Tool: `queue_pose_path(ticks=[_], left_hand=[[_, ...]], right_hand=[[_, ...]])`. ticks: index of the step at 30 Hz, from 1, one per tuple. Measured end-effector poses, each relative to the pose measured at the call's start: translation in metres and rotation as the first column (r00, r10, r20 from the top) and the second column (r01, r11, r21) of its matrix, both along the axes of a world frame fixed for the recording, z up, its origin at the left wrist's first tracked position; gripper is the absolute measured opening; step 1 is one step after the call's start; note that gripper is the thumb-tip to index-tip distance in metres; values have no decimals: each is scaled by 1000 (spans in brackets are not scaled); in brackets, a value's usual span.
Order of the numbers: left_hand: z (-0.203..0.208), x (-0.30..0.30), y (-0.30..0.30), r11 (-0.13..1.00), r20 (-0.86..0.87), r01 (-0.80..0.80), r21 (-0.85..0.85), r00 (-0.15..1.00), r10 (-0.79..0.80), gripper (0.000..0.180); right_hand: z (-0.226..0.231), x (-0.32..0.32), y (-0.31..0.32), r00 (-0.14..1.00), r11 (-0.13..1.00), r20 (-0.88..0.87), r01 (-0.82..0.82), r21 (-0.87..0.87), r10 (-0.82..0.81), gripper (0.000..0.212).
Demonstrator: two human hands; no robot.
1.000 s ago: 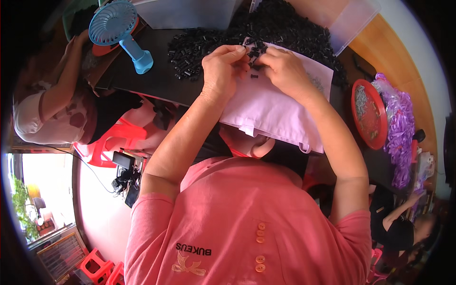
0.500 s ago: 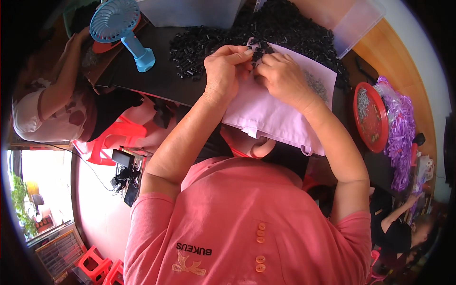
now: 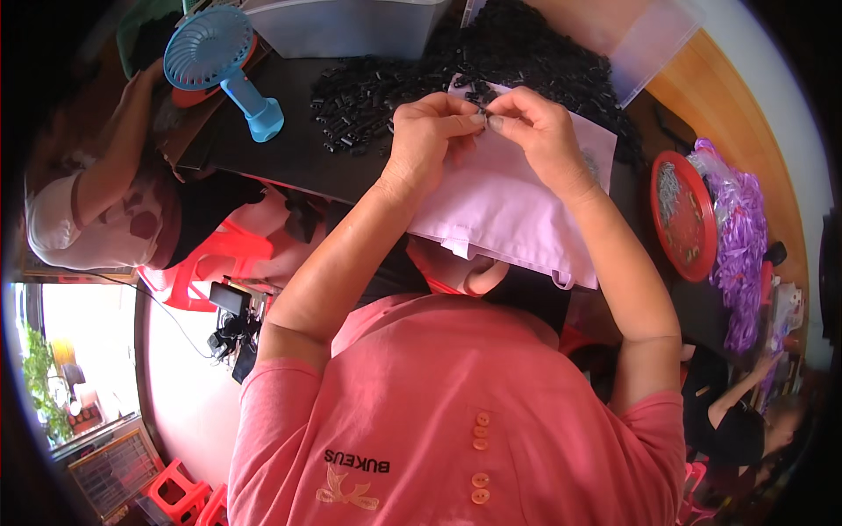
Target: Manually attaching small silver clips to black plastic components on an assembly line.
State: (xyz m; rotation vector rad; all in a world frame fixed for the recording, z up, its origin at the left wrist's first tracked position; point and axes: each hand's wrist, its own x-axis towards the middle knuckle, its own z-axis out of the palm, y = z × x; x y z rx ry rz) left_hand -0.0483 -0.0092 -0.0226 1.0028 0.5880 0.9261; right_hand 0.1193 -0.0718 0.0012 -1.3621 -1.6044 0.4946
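My left hand and my right hand meet fingertip to fingertip over a pale pink cloth. Both pinch a small black piece, mostly covered by the fingers; its exact kind is too small to make out. Just beyond the fingertips, several black pieces lie on the cloth's far end. A large heap of short black tubular parts spreads behind it. Partly hidden by my right hand, small silvery bits rest on the cloth's right side.
On the dark table, a blue handheld fan stands at left, near a translucent bin. To the right are a red tray with silvery pieces and a purple bundle. Other people sit at far left and lower right.
My right hand has turned and lifted from the black pieces on the cloth, bringing its thumb and fingertips to my left hand's. My left hand has shifted slightly right and nearer.
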Motion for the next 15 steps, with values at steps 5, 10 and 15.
queue_pose_path(ticks=[5,10,15], left_hand=[[2,3,-3,995,-47,88,43,995,-86,6],[2,4,-3,993,-40,111,32,993,-110,6],[3,4,-4,991,-57,137,11,989,-136,7]], right_hand=[[-6,-1,-4,989,999,-140,30,-32,-35,10],[-7,-3,-9,963,997,-266,13,-82,-35,12],[5,-2,-10,866,994,-493,29,-108,-79,13]])
